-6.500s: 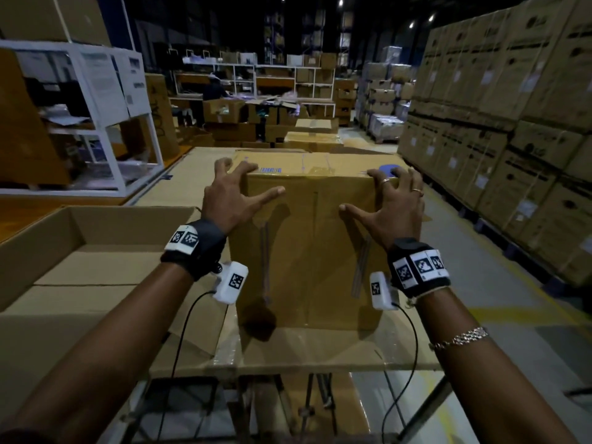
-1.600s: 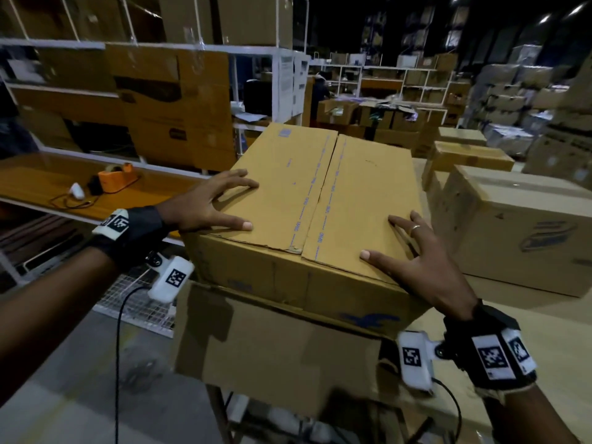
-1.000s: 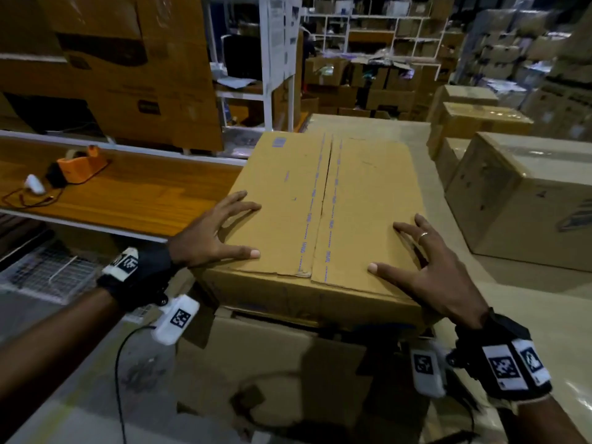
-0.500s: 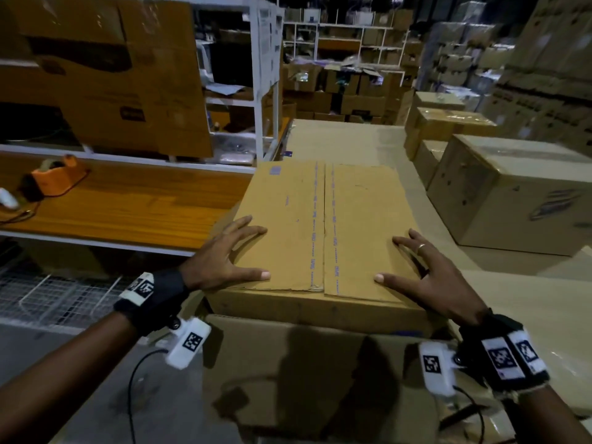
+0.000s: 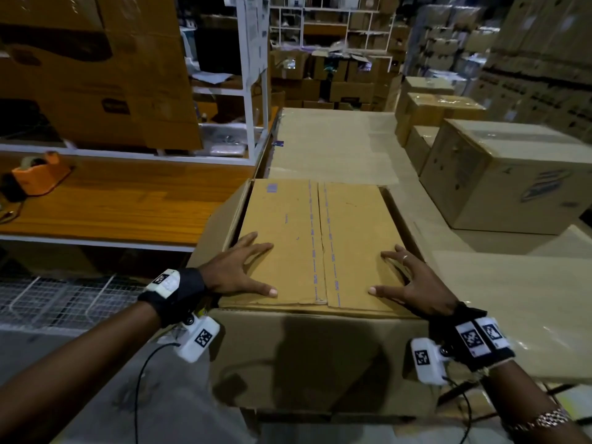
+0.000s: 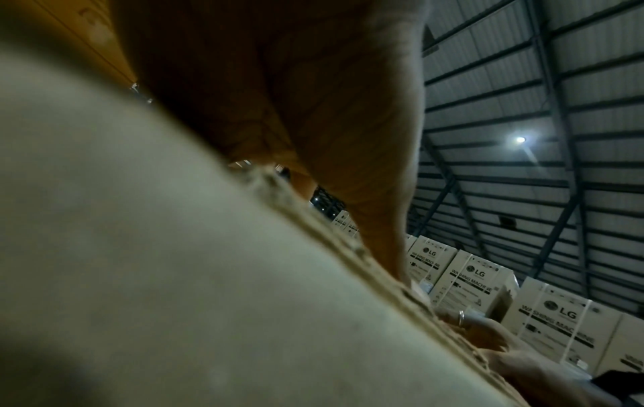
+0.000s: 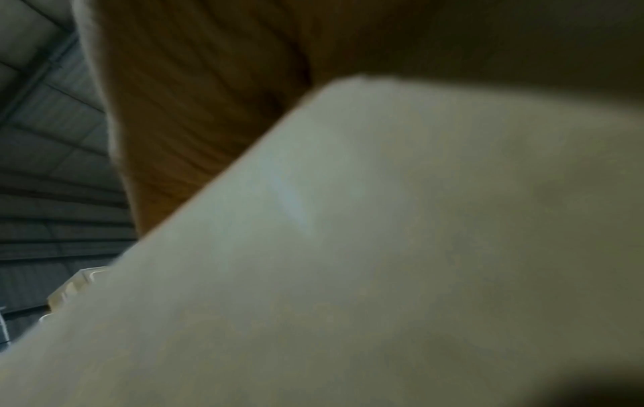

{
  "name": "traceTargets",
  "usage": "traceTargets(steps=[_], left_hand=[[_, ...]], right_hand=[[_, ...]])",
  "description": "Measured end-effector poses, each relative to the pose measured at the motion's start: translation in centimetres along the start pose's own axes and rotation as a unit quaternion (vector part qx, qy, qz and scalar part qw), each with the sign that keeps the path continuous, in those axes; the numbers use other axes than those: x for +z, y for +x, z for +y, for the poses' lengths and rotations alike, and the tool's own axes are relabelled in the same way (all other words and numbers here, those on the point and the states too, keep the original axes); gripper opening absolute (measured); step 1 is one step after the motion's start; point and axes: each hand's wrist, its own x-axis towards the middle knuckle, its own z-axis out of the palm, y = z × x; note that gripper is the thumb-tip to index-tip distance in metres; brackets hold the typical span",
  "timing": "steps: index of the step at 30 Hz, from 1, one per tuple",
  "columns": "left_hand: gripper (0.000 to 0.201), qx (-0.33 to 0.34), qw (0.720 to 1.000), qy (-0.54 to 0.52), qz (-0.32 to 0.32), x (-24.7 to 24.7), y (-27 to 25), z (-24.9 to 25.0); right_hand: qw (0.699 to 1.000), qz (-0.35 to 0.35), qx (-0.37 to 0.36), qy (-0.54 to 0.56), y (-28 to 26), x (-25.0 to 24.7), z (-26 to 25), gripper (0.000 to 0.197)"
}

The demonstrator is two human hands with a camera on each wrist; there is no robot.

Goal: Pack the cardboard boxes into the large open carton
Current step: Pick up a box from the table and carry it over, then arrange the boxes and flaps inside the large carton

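A closed cardboard box (image 5: 315, 241) sits inside the large open carton (image 5: 320, 357), its top just about level with the carton's near rim. The box's long axis runs away from the person, and the centre seam between its two top flaps follows that same line, with faint blue print along both sides of it. The carton's left flap (image 5: 217, 225) leans outward beside the box, and the right wall stands close against the box's other side.

The left hand (image 5: 238, 270) lies flat on the near left part of the box top, fingers spread and straight, thumb pointing toward the seam; this grip is released, pressing down and not clasping. The right hand (image 5: 413, 285) rests on the near right corner in the same way, fingers splayed with a ring on one, thumb aimed inward; its grip is also released. In the left wrist view the left hand's (image 6: 313, 124) palm arches over a cardboard edge with a thumb tip touching it, and the right wrist view is mostly blurred cardboard.

A wooden counter (image 5: 112, 206) stretches to the left, carrying an orange tape dispenser (image 5: 40, 173). A white shelf frame (image 5: 253, 91) rises behind it. Sealed boxes (image 5: 499, 177) stand to the right on a cardboard-covered surface.
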Motion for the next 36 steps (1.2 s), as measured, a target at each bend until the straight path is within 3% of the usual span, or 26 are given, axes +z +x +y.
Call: traceTargets(steps=[7,12,14,16,20,24,28,32,36], left_hand=[[0.130,0.008,1.000,0.015,-0.003,0.7,0.1,0.1],[0.143,0.005,0.997,0.071,-0.019,-0.1,-0.3,0.6],[0.133,-0.005,0.991,0.131,-0.025,-1.0,-0.4,1.2],[0.117,-0.001,0.979,0.202,0.002,-1.6,-0.7,2.5],[0.105,0.058,0.959,0.276,0.036,-1.6,-1.0,4.9],[0.097,0.126,0.954,0.271,0.002,-0.5,-0.7,7.1],[0.081,0.240,0.929,0.280,0.034,2.5,-1.0,8.4],[0.081,0.211,0.942,0.246,0.089,4.4,-1.2,7.8],[0.075,0.206,0.934,0.244,0.161,5.0,-1.9,7.4]], right_hand=[[1.000,-0.012,0.012,-0.006,-0.3,0.1,-0.5,0.098],[0.997,-0.002,0.023,-0.071,-1.3,-0.4,-2.2,0.094],[0.987,0.017,0.005,-0.159,-1.9,-0.8,-3.4,0.090],[0.982,0.057,-0.034,-0.175,-2.5,-0.6,-4.8,0.080],[0.993,0.082,-0.083,-0.023,-2.7,1.3,-7.9,0.057],[0.992,0.036,-0.098,0.073,-0.4,2.9,-9.5,0.045],[0.989,-0.034,-0.095,0.109,2.9,3.3,-9.8,0.040],[0.979,-0.133,-0.046,0.149,5.6,3.5,-9.4,0.042],[0.959,-0.161,-0.006,0.232,7.2,4.2,-9.4,0.045]])
